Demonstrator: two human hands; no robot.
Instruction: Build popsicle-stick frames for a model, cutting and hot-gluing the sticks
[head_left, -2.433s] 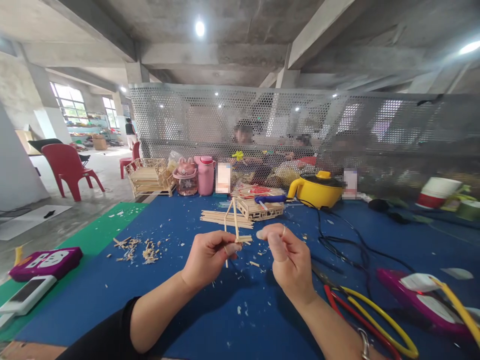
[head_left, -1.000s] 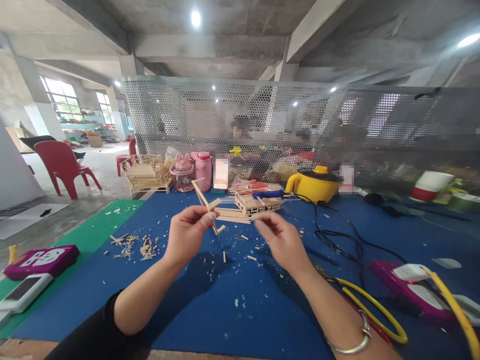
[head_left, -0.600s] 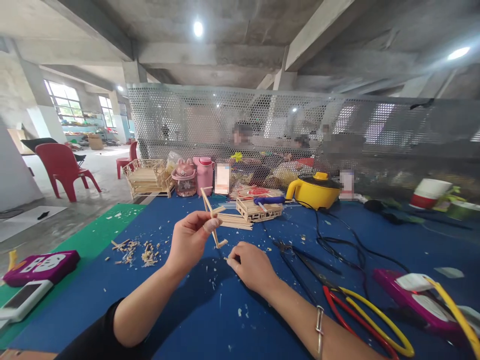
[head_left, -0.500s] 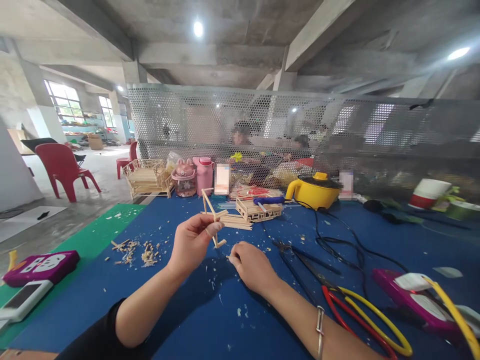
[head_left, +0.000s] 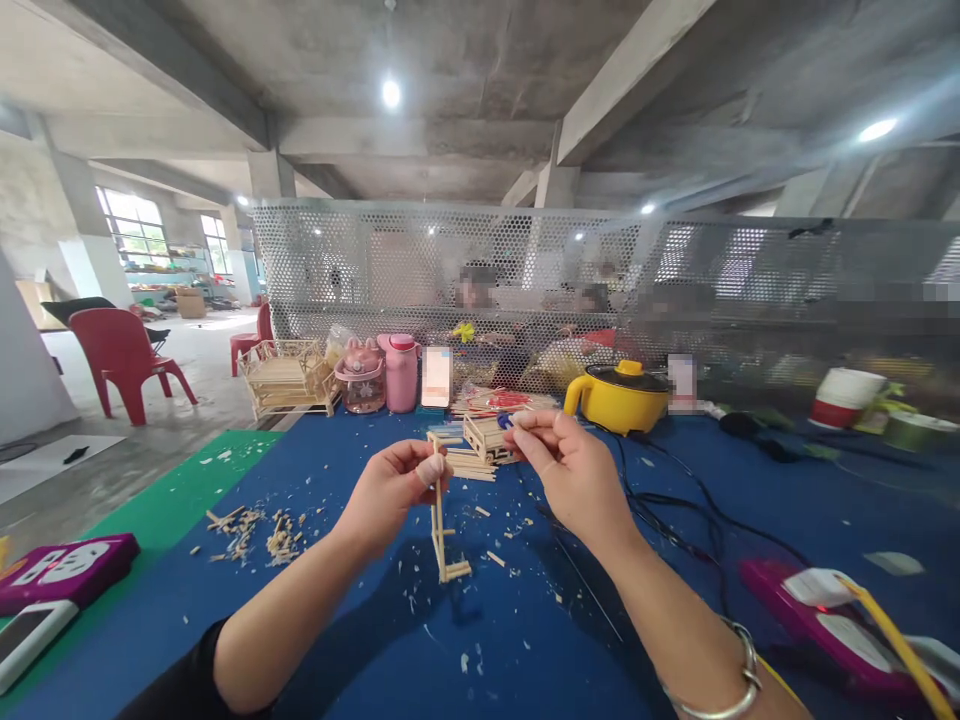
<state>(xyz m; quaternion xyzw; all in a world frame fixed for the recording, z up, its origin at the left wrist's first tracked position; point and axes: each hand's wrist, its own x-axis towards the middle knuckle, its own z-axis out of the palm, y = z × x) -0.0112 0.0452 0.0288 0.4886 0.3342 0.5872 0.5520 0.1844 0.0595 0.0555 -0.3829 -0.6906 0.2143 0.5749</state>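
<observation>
My left hand [head_left: 394, 495] pinches a small frame of thin wooden sticks [head_left: 440, 545], which hangs down over the blue table mat [head_left: 360, 640]. My right hand [head_left: 574, 470] is raised to the right of it, its fingers closed at the blue handle [head_left: 505, 421] of a tool; most of that tool is hidden behind the hand. Just beyond the fingers lies a small wooden stick structure [head_left: 484, 435], partly covered by my right hand. Loose sticks [head_left: 471, 465] lie between the two hands, farther back.
Wood scraps [head_left: 281, 538] lie at left. Behind stand a stick model [head_left: 289, 375], a pink bottle [head_left: 401, 375] and a yellow pot [head_left: 626, 400]. Black cables [head_left: 675, 510] and a purple device [head_left: 832, 620] are at right. People are behind a perforated metal screen [head_left: 420, 260].
My right hand has moved up and away to the blue-handled tool. The stick frame in my left hand now hangs lower and more upright. The camera view has shifted slightly.
</observation>
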